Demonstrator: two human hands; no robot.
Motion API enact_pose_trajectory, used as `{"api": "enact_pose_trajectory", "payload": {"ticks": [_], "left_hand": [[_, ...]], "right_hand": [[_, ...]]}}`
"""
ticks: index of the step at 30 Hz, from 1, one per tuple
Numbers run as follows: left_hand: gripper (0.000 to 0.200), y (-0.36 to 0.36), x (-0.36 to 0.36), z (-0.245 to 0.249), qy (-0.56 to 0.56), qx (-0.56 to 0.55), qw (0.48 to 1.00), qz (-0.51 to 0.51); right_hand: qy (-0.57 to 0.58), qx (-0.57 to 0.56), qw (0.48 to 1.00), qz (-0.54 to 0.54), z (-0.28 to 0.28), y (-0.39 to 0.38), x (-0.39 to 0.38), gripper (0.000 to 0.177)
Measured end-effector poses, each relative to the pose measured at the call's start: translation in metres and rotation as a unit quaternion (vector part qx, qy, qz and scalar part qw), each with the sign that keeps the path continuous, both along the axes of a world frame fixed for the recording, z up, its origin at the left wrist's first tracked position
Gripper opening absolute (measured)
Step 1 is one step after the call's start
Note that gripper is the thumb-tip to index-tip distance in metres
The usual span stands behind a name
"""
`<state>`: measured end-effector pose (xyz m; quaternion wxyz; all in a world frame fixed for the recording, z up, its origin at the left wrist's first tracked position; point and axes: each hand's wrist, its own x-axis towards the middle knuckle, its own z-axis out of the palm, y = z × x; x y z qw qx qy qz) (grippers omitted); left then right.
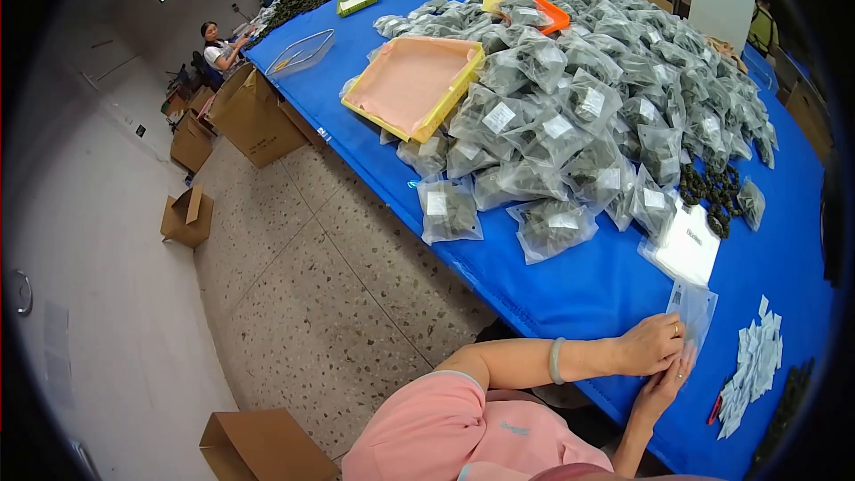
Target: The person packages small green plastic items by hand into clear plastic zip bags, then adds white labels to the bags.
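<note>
A clear plastic bag (699, 307) lies over the blue table's near edge, between my hands. My left hand (655, 345), with a bangle on its wrist and a ring, has its fingers closed on the bag's side. Just below, my right hand (666, 385) grips the bag's lower end, its fingers close to the left ones. Whether anything small is pinched there is hidden. Beyond the bag is a stack of flat white bags (690, 248), with dark beaded strands (712, 196) behind it. Right of my hands lies a pile of small pale labels (755, 365).
Filled, labelled bags (570, 125) form a large heap on the blue table (588, 285). A yellow tray (352, 102) with pink lining rests against it. Cardboard boxes (258, 125) stand on the floor at left. Another person (221, 52) sits at the far table edge.
</note>
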<state>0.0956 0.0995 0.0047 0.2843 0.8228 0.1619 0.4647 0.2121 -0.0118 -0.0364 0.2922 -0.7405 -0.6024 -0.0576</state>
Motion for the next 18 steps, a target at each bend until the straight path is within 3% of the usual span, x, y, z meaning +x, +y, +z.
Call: {"api": "enact_pose_trajectory", "payload": {"ticks": [5, 11, 15, 18], "left_hand": [[0.005, 0.001, -0.001, 0.007, -0.039, 0.042, 0.998, -0.004], [0.005, 0.0, -0.001, 0.006, -0.022, 0.025, 0.999, -0.001], [0.005, 0.0, -0.001, 0.006, -0.023, 0.023, 0.999, -0.012], [0.005, -0.002, 0.0, 0.005, -0.023, 0.018, 0.999, -0.013]], "right_hand": [[0.073, -0.005, 0.997, 0.002, 0.022, 0.015, -0.012, 0.046], [0.219, -0.008, 0.975, 0.025, -0.013, 0.021, 0.013, 0.051], [0.041, 0.056, 0.997, 0.037, 0.008, 0.025, -0.004, 0.041], [0.043, 0.055, 0.997, 0.029, 0.007, 0.024, -0.004, 0.042]]}}
